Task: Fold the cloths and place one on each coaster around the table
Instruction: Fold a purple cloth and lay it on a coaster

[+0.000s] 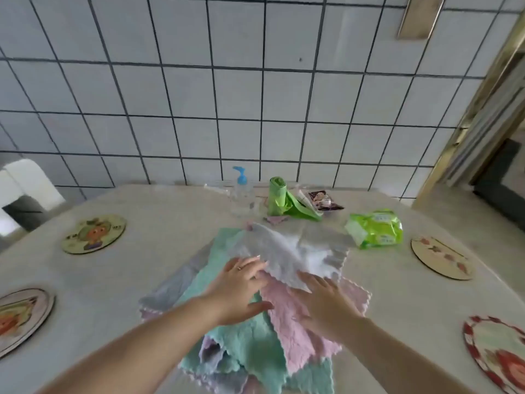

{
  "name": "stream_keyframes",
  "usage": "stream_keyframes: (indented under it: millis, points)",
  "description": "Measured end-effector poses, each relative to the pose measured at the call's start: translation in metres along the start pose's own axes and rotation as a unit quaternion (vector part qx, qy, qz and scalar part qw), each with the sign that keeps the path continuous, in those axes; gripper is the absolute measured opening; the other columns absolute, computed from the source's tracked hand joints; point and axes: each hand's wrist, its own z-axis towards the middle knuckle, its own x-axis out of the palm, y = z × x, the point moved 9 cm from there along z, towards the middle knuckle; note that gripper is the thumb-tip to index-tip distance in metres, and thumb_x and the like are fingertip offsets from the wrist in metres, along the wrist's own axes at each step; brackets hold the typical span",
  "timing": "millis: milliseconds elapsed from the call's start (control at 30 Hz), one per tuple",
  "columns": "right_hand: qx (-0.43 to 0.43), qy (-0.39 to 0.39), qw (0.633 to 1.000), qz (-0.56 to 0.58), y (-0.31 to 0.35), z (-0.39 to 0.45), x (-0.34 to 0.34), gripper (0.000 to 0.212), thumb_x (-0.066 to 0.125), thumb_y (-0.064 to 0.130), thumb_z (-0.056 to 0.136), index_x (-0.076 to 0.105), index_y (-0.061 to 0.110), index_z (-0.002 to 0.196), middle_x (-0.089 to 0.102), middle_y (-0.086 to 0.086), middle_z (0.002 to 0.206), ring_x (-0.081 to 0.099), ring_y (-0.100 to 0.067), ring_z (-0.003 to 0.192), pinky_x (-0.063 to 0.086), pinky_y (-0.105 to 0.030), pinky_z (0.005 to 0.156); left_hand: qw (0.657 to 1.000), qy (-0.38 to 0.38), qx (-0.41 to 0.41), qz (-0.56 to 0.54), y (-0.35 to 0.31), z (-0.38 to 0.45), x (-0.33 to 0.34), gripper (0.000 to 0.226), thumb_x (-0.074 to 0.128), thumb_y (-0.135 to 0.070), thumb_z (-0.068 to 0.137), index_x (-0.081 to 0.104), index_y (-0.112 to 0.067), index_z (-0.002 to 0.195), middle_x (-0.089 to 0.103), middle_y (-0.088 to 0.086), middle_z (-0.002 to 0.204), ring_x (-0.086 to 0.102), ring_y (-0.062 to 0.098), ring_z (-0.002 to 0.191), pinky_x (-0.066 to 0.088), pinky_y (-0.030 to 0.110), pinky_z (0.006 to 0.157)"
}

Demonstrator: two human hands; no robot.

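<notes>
1. Head view: I see the tabletop (pixel 119 280) running back to a tiled wall (pixel 199 95), with its far edge crowded by a pump bottle (pixel 241 194), a green bag roll (pixel 279 200), a dark packet (pixel 324 199) and a green wipes pack (pixel 375 228).
2. Four coasters sit toward the side edges: far-left coaster (pixel 93 234), near-left coaster (pixel 21 319), far-right coaster (pixel 441 257), near-right coaster (pixel 495 354). Bare tabletop lies between each coaster and the central pile.
3. My cloths lie heaped mid-table: grey cloth (pixel 287 254) on top, pink cloth (pixel 301 322) beneath it, teal cloth (pixel 241 345) lower.
4. My left hand (pixel 241 285) lies flat, fingers spread and straight, fingertips touching the grey cloth's near edge.
5. My right hand (pixel 326 302) rests flat on the pink cloth, fingers straight, tips at the grey cloth's near corner. Neither hand grips anything.
</notes>
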Motion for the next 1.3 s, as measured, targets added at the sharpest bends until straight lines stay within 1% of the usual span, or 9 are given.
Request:
stream_keyframes:
  millis: [167, 267, 367, 567, 733, 900, 1000, 1167, 1300]
  points:
    - [-0.037, -0.072, 0.997, -0.01, -0.015, 0.02, 0.022, 0.068, 0.011, 0.057, 0.078, 0.042, 0.038, 0.135, 0.024, 0.004, 0.153, 0.028, -0.017, 0.138, 0.017, -0.035, 0.113, 0.991, 0.012, 0.077, 0.108, -0.015, 0.047, 0.033, 0.086, 0.014, -0.076, 0.075, 0.053, -0.018, 0.126, 0.014, 0.008, 0.155, 0.003, 0.025, 0.144, -0.002, 0.048, 0.115]
    - [-0.048, -0.192, 0.98, -0.019, -0.026, 0.023, 0.02, 0.046, 0.029, 0.046, 0.087, 0.054, 0.034, 0.124, 0.052, 0.011, 0.133, 0.057, -0.016, 0.111, 0.042, -0.03, 0.098, 0.973, -0.09, 0.147, 0.153, -0.016, 0.057, 0.041, 0.065, 0.029, -0.062, 0.082, 0.061, -0.018, 0.118, 0.045, 0.007, 0.141, 0.036, 0.028, 0.134, 0.009, 0.048, 0.11]
    - [-0.069, -0.275, 0.959, 0.026, -0.031, 0.017, 0.013, 0.03, 0.042, 0.04, 0.093, 0.055, 0.035, 0.119, 0.056, 0.017, 0.123, 0.062, -0.012, 0.096, 0.05, -0.025, 0.083, 0.971, -0.155, 0.153, 0.103, -0.013, 0.059, 0.034, 0.057, 0.036, -0.06, 0.085, 0.06, -0.022, 0.12, 0.057, 0.0, 0.13, 0.049, 0.018, 0.124, 0.016, 0.044, 0.11]
    - [-0.066, -0.375, 0.924, 0.008, -0.023, -0.007, -0.038, 0.048, 0.059, 0.022, 0.084, 0.049, 0.036, 0.128, 0.041, 0.023, 0.139, 0.053, 0.003, 0.11, 0.048, -0.015, 0.086, 0.94, -0.297, 0.148, 0.079, -0.028, 0.036, -0.02, 0.042, 0.045, -0.043, 0.088, 0.052, -0.021, 0.123, 0.057, -0.002, 0.125, 0.06, 0.025, 0.104, 0.051, 0.037, 0.088]
    - [-0.061, -0.433, 0.894, -0.1, 0.019, -0.064, -0.123, 0.063, 0.036, 0.013, 0.067, 0.043, 0.028, 0.128, 0.049, 0.013, 0.136, 0.065, -0.007, 0.099, 0.054, -0.02, 0.068, 0.896, -0.418, 0.112, 0.094, -0.044, -0.028, -0.103, 0.044, 0.056, -0.013, 0.081, 0.048, -0.024, 0.123, 0.049, -0.004, 0.131, 0.061, 0.025, 0.1, 0.053, 0.036, 0.083]
    - [-0.06, -0.442, 0.889, -0.099, 0.049, -0.126, -0.185, 0.05, 0.026, 0.032, 0.086, 0.032, 0.06, 0.127, 0.055, 0.022, 0.119, 0.055, -0.008, 0.107, 0.044, -0.025, 0.091, 0.876, -0.443, 0.111, 0.156, -0.056, -0.099, -0.163, 0.017, 0.044, -0.019, 0.077, 0.061, -0.017, 0.077, 0.063, -0.003, 0.085, 0.057, 0.023, 0.082, 0.052, 0.033, 0.068]
    - [-0.019, -0.43, 0.898, -0.093, 0.062, -0.158, -0.209, 0.037, 0.043, 0.029, 0.094, 0.046, 0.044, 0.127, 0.061, 0.014, 0.119, 0.056, -0.014, 0.108, 0.04, -0.027, 0.089, 0.872, -0.457, 0.071, 0.162, -0.048, -0.133, -0.18, 0.01, 0.047, -0.017, 0.076, 0.057, -0.021, 0.077, 0.059, -0.002, 0.079, 0.057, 0.025, 0.078, 0.046, 0.029, 0.063]
    - [-0.016, -0.479, 0.878, 0.017, 0.06, -0.184, -0.225, 0.002, 0.067, 0.03, 0.082, 0.066, 0.028, 0.08, 0.069, 0.01, 0.079, 0.064, -0.015, 0.079, 0.051, -0.035, 0.073, 0.883, -0.46, -0.001, 0.09, -0.032, -0.177, -0.19, 0.026, 0.048, -0.018, 0.086, 0.046, -0.031, 0.109, 0.055, -0.01, 0.108, 0.058, 0.023, 0.09, 0.047, 0.033, 0.072]
    - [0.027, -0.465, 0.88, 0.093, 0.043, -0.178, -0.214, 0.023, 0.07, 0.033, 0.079, 0.054, 0.033, 0.062, 0.058, 0.009, 0.059, 0.052, -0.011, 0.06, 0.041, -0.028, 0.057, 0.872, -0.485, -0.058, -0.035, -0.009, -0.202, -0.187, 0.019, 0.054, -0.037, 0.088, 0.048, -0.034, 0.106, 0.063, -0.013, 0.097, 0.06, 0.015, 0.083, 0.049, 0.031, 0.07]
